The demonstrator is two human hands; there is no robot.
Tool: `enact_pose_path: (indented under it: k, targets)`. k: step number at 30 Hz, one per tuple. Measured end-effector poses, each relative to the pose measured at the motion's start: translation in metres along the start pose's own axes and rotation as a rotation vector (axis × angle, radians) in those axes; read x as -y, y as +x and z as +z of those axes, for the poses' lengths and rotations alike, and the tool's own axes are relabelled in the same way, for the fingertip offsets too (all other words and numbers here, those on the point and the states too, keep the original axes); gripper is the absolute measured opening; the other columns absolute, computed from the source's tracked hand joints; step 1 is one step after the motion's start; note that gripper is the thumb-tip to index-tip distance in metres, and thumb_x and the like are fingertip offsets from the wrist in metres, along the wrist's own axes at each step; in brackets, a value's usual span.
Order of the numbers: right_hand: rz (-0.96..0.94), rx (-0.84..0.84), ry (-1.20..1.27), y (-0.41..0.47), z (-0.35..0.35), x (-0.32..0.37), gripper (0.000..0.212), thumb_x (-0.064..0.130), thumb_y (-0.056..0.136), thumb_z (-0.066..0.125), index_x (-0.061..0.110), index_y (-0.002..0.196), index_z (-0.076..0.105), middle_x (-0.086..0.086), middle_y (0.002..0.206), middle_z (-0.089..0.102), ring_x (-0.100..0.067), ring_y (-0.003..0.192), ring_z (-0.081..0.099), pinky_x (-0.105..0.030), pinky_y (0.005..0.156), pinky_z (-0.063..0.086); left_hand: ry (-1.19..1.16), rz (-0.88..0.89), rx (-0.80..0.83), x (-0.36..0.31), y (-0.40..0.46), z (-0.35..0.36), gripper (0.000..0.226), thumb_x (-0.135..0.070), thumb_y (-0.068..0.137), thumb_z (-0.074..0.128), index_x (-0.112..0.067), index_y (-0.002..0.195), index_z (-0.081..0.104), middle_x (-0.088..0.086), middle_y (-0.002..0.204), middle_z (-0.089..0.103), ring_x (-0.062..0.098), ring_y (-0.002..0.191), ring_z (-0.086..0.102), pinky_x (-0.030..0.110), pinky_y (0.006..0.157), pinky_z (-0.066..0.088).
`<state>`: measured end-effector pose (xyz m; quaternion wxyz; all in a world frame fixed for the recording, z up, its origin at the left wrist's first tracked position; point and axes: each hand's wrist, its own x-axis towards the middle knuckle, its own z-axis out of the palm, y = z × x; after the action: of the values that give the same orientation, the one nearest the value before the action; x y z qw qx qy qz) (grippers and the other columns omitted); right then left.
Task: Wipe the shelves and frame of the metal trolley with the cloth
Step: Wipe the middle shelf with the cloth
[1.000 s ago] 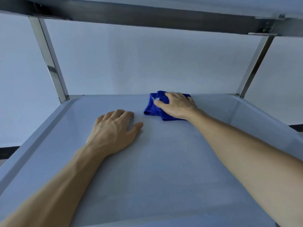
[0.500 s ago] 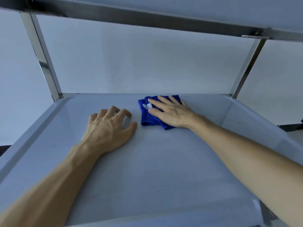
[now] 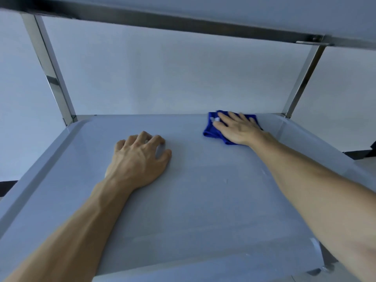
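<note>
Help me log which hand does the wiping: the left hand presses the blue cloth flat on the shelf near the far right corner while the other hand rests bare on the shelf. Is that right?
Not quite. The head view shows the right hand pressing the blue cloth flat on the shelf near the far right corner; the left hand rests bare on the shelf.

A bare, plain indoor room, its kind hard to tell: a stainless steel trolley (image 3: 301,78) with flat tray shelves (image 3: 203,200) stands against a blank pale wall (image 3: 173,74), a dark skirting strip (image 3: 358,154) showing low down
</note>
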<state>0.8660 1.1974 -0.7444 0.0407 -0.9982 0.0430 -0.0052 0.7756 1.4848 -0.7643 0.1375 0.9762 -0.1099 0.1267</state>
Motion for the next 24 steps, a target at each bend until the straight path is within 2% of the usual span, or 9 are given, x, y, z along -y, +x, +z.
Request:
enact_pose_path:
  k: [4,6,8,10,12,16,19,22,24]
  targets:
    - [-0.29,0.015,0.004,-0.048,0.009,0.049,0.071,0.075,0.091,0.015,0.047,0.156,0.011,0.013,0.168,0.01,-0.016,0.154,0.007,-0.047,0.123,0.006,0.021,-0.031,0.008,0.003,0.006,-0.002,0.046,-0.062,0.093,0.035,-0.041,0.13,0.05,-0.003,0.14,0.048,0.025,0.13,0.042,0.043,0.109,0.027]
    - [-0.432,0.025,0.029,-0.091,0.013,0.045,0.072,0.08,0.084,0.01,0.056,0.152,0.003,0.021,0.167,0.003,-0.007,0.154,-0.002,-0.038,0.124,0.0,0.006,-0.037,0.017,0.005,0.007,-0.004,0.047,-0.063,0.093,0.035,-0.041,0.131,0.049,-0.004,0.141,0.047,0.024,0.131,0.041,0.043,0.11,0.026]
    - [-0.52,0.023,0.066,-0.129,0.011,0.026,0.065,0.083,0.083,0.008,0.067,0.145,-0.003,0.029,0.163,-0.004,0.004,0.15,-0.009,-0.027,0.121,-0.007,-0.007,-0.028,0.025,0.006,0.006,-0.005,0.048,-0.064,0.093,0.034,-0.042,0.133,0.049,-0.006,0.141,0.047,0.023,0.132,0.04,0.042,0.111,0.025]
    - [-0.515,0.053,0.076,-0.146,0.003,0.001,0.056,0.084,0.083,0.01,0.077,0.137,-0.002,0.033,0.161,-0.005,0.009,0.148,-0.011,-0.023,0.121,-0.007,-0.016,-0.017,0.031,0.005,0.003,-0.006,0.048,-0.063,0.094,0.034,-0.042,0.133,0.05,-0.007,0.142,0.047,0.023,0.133,0.04,0.041,0.111,0.024]
    - [-0.425,0.081,0.077,-0.139,-0.006,-0.021,0.05,0.087,0.083,0.012,0.079,0.131,0.006,0.029,0.163,0.002,0.005,0.151,-0.005,-0.028,0.125,-0.002,-0.02,-0.009,0.02,0.004,0.001,-0.005,0.047,-0.061,0.094,0.036,-0.041,0.134,0.052,-0.009,0.143,0.048,0.023,0.133,0.042,0.04,0.112,0.025]
    - [-0.15,0.063,0.018,-0.092,-0.009,-0.036,0.062,0.077,0.091,0.017,0.06,0.15,0.012,0.018,0.167,0.006,-0.007,0.154,0.001,-0.039,0.124,0.004,-0.003,-0.007,0.001,0.0,0.001,-0.001,0.045,-0.058,0.097,0.036,-0.039,0.134,0.053,-0.008,0.145,0.049,0.022,0.134,0.044,0.039,0.113,0.027]
    - [-0.033,0.036,0.004,-0.07,-0.001,-0.004,0.067,0.073,0.093,0.014,0.048,0.156,0.011,0.013,0.168,0.006,-0.018,0.155,0.004,-0.049,0.123,0.005,0.019,-0.018,0.007,-0.002,0.004,0.0,0.046,-0.057,0.097,0.033,-0.039,0.134,0.052,-0.006,0.145,0.049,0.024,0.133,0.045,0.041,0.112,0.027]
    - [-0.121,0.028,0.02,-0.085,0.007,0.041,0.072,0.074,0.09,0.012,0.046,0.156,0.012,0.013,0.168,0.008,-0.022,0.155,0.006,-0.053,0.122,0.005,0.018,-0.05,0.021,0.002,0.006,-0.001,0.044,-0.056,0.098,0.03,-0.041,0.134,0.05,-0.005,0.146,0.047,0.023,0.135,0.043,0.042,0.112,0.026]
    - [-0.25,0.017,0.048,-0.116,0.012,0.053,0.075,0.077,0.085,0.01,0.05,0.155,0.01,0.016,0.168,0.006,-0.018,0.155,0.004,-0.049,0.123,0.002,0.017,-0.057,0.027,0.005,0.008,-0.002,0.043,-0.056,0.098,0.03,-0.042,0.133,0.049,-0.006,0.147,0.045,0.022,0.135,0.042,0.042,0.112,0.025]
